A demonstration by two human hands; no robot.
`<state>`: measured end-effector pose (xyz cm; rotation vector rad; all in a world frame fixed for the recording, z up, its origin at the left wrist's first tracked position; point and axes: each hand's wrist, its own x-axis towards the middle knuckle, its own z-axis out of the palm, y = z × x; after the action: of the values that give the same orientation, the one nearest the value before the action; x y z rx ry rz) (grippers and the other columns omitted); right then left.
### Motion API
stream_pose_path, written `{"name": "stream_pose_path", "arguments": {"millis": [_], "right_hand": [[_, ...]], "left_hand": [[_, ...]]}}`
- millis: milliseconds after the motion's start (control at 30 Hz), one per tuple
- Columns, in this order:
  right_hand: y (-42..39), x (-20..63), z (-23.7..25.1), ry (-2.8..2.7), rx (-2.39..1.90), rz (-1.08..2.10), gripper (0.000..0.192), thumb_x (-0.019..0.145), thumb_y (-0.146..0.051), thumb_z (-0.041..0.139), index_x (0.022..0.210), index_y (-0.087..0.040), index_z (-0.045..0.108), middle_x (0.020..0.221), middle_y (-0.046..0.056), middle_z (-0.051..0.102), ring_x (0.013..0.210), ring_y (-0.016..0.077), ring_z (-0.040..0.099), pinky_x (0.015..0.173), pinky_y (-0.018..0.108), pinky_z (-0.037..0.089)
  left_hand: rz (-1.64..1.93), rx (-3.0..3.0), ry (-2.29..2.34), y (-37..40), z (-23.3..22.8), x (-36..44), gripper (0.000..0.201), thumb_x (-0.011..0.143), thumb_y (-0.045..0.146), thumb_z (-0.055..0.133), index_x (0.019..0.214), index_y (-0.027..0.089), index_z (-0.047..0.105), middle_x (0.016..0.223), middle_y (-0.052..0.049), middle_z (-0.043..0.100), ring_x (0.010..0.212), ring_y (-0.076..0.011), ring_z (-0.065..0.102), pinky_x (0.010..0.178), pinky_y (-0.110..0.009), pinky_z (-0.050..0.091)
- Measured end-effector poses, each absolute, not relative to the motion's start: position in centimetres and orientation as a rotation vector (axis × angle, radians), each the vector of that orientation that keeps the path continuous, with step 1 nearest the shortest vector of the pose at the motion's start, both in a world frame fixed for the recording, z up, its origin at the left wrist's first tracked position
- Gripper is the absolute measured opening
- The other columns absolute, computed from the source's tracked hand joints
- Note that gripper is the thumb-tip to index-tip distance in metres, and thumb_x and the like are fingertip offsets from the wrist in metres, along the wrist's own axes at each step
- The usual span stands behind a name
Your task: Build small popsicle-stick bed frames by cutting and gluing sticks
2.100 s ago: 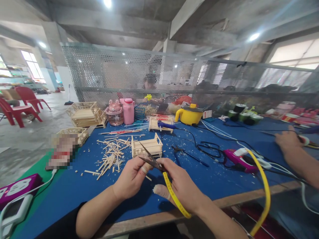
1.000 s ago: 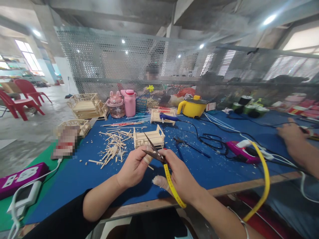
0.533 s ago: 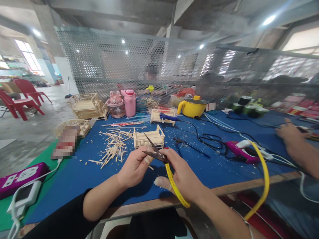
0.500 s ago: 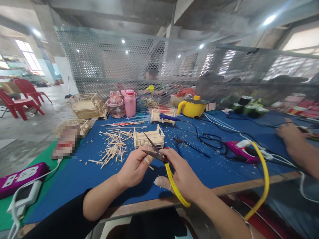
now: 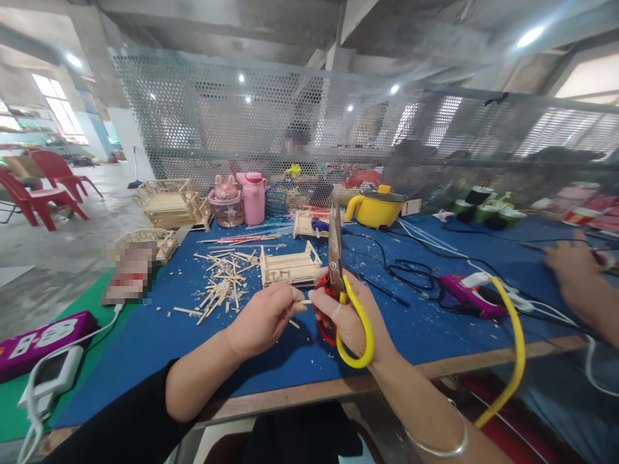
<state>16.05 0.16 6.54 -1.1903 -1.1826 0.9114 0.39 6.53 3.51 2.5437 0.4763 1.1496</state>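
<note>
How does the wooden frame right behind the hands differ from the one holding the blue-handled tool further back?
The near frame stands empty; the far frame has a blue-handled tool lying across it. The near frame sits beside the stick scraps; the far frame sits next to the yellow pot. Both are pale stick-built boxes on the blue table.

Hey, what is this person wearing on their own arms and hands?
The left arm has a black sleeve pushed up toward the elbow, forearm bare. The right arm is bare with a thin silver bangle on it. Both hands, left hand and right hand, are ungloved.
</note>
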Motion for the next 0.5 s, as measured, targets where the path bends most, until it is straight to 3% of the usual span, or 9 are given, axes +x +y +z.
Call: {"name": "stream_pose_path", "arguments": {"millis": [233,300,400,500], "right_hand": [[-0.1,15.7,6.2,-1.148,-1.128,0.969,0.034,0.066,-0.031,0.074,0.092,-0.021,0.053,0.059,-0.008,0.052,0.047,0.0096,0.052,0.042,0.020,0.040],[0.2,15.7,5.8,-1.087,-1.091,0.997,0.035,0.067,-0.033,0.074,0.093,-0.021,0.054,0.061,-0.007,0.055,0.049,0.0100,0.054,0.042,0.019,0.041],[0.7,15.5,5.3,-0.960,-1.047,1.063,0.041,0.066,-0.038,0.075,0.098,-0.021,0.055,0.063,-0.004,0.060,0.047,0.0095,0.054,0.039,0.018,0.038],[0.9,15.2,4.8,-0.897,-1.015,1.080,0.048,0.064,-0.041,0.076,0.102,-0.020,0.055,0.062,-0.003,0.061,0.041,0.0080,0.050,0.035,0.018,0.035]], "left_hand": [[1.131,2.528,0.481,6.6,3.6,0.3,0.024,0.094,0.031,0.042,0.086,0.017,0.060,0.077,-0.005,0.061,0.072,-0.0144,0.055,0.069,-0.025,0.045],[1.173,2.321,0.509,6.6,3.2,0.5,0.024,0.090,0.038,0.051,0.096,0.018,0.062,0.082,-0.005,0.064,0.075,-0.0146,0.057,0.071,-0.026,0.046],[1.200,1.944,0.488,6.5,2.9,0.9,0.042,0.082,0.043,0.063,0.116,0.018,0.061,0.089,-0.007,0.067,0.078,-0.0157,0.061,0.073,-0.028,0.049],[1.163,1.751,0.414,6.2,3.1,1.2,0.028,0.084,0.037,0.062,0.103,0.018,0.070,0.088,-0.007,0.068,0.083,-0.0170,0.062,0.079,-0.031,0.050]]}}
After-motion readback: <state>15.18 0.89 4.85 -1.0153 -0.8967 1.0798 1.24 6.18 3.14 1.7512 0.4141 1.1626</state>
